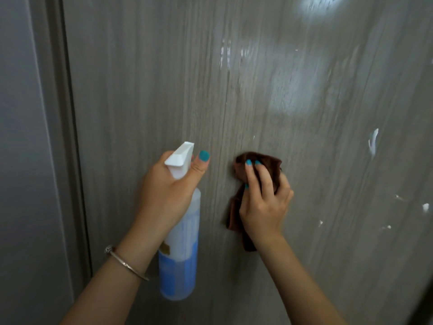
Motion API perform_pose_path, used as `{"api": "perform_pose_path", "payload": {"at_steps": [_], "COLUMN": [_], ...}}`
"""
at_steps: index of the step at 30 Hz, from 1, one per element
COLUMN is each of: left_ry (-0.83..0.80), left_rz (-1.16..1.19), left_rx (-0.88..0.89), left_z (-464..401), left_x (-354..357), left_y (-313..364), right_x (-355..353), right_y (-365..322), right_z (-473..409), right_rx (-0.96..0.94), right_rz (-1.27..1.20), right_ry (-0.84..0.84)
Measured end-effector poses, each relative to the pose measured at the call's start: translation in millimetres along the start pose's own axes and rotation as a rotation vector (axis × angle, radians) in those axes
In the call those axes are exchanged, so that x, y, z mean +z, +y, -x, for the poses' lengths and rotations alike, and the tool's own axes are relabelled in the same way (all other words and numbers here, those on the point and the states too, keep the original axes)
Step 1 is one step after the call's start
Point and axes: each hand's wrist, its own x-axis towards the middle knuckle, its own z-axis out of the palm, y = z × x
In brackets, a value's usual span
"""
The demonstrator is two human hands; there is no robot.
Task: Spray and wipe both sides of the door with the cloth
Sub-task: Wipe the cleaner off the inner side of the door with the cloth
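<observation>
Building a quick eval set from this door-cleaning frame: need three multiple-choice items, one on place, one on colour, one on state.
1. Where is the cloth relative to the spray bottle?
A. Left of it
B. Right of it, against the door
C. Draped over it

2. What colour is the cloth?
A. Brown
B. White
C. Yellow

3. What is the left hand doing?
A. Hanging free
B. Pressing flat on the door
C. Holding the spray bottle in its grip

Key: 1 B, the right hand presses the cloth to the door, right of the bottle. 2 A, the fabric is dark brown. 3 C, the fingers wrap the bottle's neck below the white nozzle.
</observation>
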Motion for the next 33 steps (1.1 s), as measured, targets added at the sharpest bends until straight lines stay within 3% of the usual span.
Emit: {"api": "perform_pose_path", "payload": {"at_steps": [6, 11, 14, 19, 23, 27, 33], "left_ry": [-0.016, -0.017, -0.011, -0.001, 0.008, 0.022, 0.042], "left_rz": [-0.028, -0.026, -0.011, 0.022, 0.025, 0.073, -0.026], "left_rx": [0.013, 0.001, 0.006, -0.005, 0.015, 0.017, 0.008], "left_z": [-1.5, 0.6, 1.1, -3.8, -3.1, -2.4, -11.3], "left_x": [-10.5, -16.8, -18.0, -13.4, -6.7, -9.3, -22.5], "left_y": [-0.6, -3.4, -2.4, 0.7, 7.4, 12.7, 21.8], "right_x": [3.9, -5.0, -4.9, 8.3, 12.1, 16.8, 25.2], "right_y": [-6.8, -0.7, 8.2, 11.7, -10.4, -57.4, -47.7], "right_z": [-76.0, -19.9, -29.2, -92.3, -73.9, -65.0, -133.1], "right_rx": [0.101, -0.017, -0.062, 0.066, 0.131, -0.003, -0.549], "right_rz": [0.036, 0.061, 0.067, 0.054, 0.019, -0.076, -0.157], "right_ry": [0.046, -0.002, -0.003, 0.034, -0.012, -0.093, -0.154]}}
